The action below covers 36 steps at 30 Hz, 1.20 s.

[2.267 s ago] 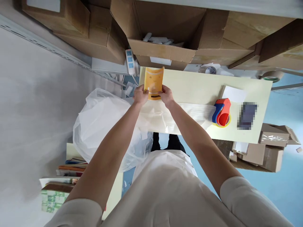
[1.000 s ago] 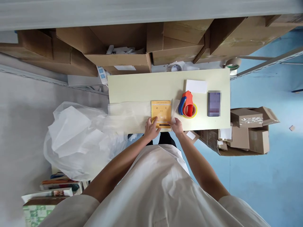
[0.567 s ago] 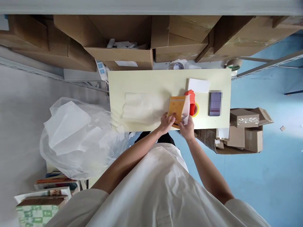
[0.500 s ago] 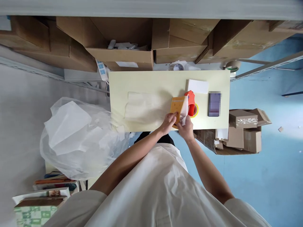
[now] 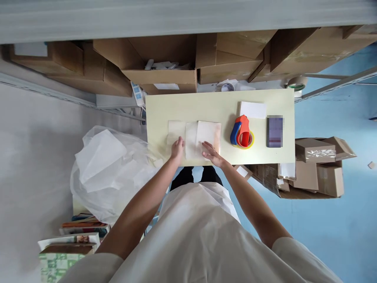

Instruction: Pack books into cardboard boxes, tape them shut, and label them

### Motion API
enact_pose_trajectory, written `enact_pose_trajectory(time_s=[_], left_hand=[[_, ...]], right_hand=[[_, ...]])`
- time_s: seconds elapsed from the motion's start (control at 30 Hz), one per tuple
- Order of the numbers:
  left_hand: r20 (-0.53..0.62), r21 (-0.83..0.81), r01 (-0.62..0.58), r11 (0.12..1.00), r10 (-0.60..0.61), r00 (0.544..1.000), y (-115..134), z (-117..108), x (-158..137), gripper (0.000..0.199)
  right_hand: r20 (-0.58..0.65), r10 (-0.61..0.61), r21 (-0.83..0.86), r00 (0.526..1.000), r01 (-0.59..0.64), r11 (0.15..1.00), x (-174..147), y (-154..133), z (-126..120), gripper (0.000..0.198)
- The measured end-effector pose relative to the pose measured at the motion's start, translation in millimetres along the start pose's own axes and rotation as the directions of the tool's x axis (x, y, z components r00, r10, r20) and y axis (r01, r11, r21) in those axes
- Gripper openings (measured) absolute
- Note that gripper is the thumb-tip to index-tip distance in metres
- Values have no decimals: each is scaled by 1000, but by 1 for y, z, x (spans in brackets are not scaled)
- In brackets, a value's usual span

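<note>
A thin white wrapping sheet (image 5: 176,129) lies on the table, its right part folded over a flat rectangular packet (image 5: 208,131). A faint orange tint shows through the packet's right side; its contents are otherwise covered. My left hand (image 5: 177,149) is at the sheet's left part, thumb up and fingers curled against the paper. Spread fingers of my right hand (image 5: 212,154) rest on the packet's near right area. To the right stands a red and blue tape dispenser (image 5: 242,131) with a yellow-edged roll, touched by neither hand.
A white card stack (image 5: 252,110) and a phone (image 5: 275,131) lie on the table's right. A clear plastic bag of white sheets (image 5: 103,169) is at left. Cardboard boxes (image 5: 159,75) line the shelf behind; more small boxes (image 5: 315,151) sit at lower right.
The yellow booklet is now covered by white paper and lies flatter, further left. My hands have moved apart, the left one leftward. The tape dispenser is now fully visible. The view has shifted slightly.
</note>
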State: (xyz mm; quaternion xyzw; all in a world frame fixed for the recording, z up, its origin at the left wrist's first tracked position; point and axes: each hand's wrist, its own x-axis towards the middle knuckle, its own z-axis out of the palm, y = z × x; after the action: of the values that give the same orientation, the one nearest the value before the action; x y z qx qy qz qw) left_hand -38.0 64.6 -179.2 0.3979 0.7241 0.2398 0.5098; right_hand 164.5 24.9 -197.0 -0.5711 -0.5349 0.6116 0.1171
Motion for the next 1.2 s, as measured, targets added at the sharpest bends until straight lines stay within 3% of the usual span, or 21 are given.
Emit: enact_pose_trajectory(time_s=[0.03, 0.07, 0.1, 0.17, 0.23, 0.3, 0.37, 0.43, 0.53, 0.63, 0.73, 0.83, 0.93, 1.1, 1.2], left_hand=[[-134, 59, -60, 996, 68, 989, 0, 1, -2, 52], [-187, 116, -133, 984, 153, 970, 1, 3, -4, 46], [-154, 171, -214, 962, 241, 958, 3, 8, -7, 42], [53, 278, -323, 905, 321, 945, 7, 21, -11, 40], [158, 368, -270, 890, 227, 961, 8, 35, -11, 41], [141, 420, -173, 891, 124, 982, 6, 45, -9, 41], [148, 418, -161, 894, 108, 983, 1, 50, -7, 42], [177, 388, -192, 901, 131, 975, -4, 51, -6, 44], [160, 311, -170, 935, 125, 979, -11, 52, -8, 49], [133, 95, -68, 993, 55, 990, -14, 61, -15, 51], [255, -203, 58, 978, -4, 967, -12, 76, -20, 40], [374, -301, 124, 945, -3, 928, -3, 82, -18, 27], [435, -334, 184, 925, -22, 900, 2, 63, -11, 24], [321, -535, 352, 768, -200, 926, -8, 3, -6, 39], [250, -492, 301, 817, -198, 948, -17, -15, -6, 45]], right_hand=[[-7, 3, -2, 1000, -3, 1000, 1, 1, 2, 69], [-17, 2, 2, 1000, -2, 1000, 2, 2, 3, 69], [-26, -8, 8, 1000, 9, 1000, 2, 2, 5, 68], [-88, -63, 16, 994, 65, 998, 0, 4, 7, 63], [-262, -121, -9, 957, 123, 992, -6, 8, 9, 57], [-482, -114, -40, 869, 109, 993, -13, 15, 12, 55], [-632, -20, -2, 775, 25, 1000, -19, 22, 13, 60], [-655, 104, 119, 749, -33, 992, -21, 27, 12, 68], [-577, 247, 345, 779, -42, 938, -18, 26, 4, 69], [-505, 279, 463, 817, -16, 886, -18, 14, -9, 53], [-474, 188, 390, 860, 13, 921, -22, -5, -16, 43], [-470, 29, 189, 882, 69, 980, -22, -29, -9, 44], [-424, -46, 24, 904, 63, 998, -13, -47, 9, 54], [-267, 74, -75, 961, -97, 992, 16, -62, 52, 65], [-245, 126, -124, 961, -160, 979, 30, -62, 76, 68]])
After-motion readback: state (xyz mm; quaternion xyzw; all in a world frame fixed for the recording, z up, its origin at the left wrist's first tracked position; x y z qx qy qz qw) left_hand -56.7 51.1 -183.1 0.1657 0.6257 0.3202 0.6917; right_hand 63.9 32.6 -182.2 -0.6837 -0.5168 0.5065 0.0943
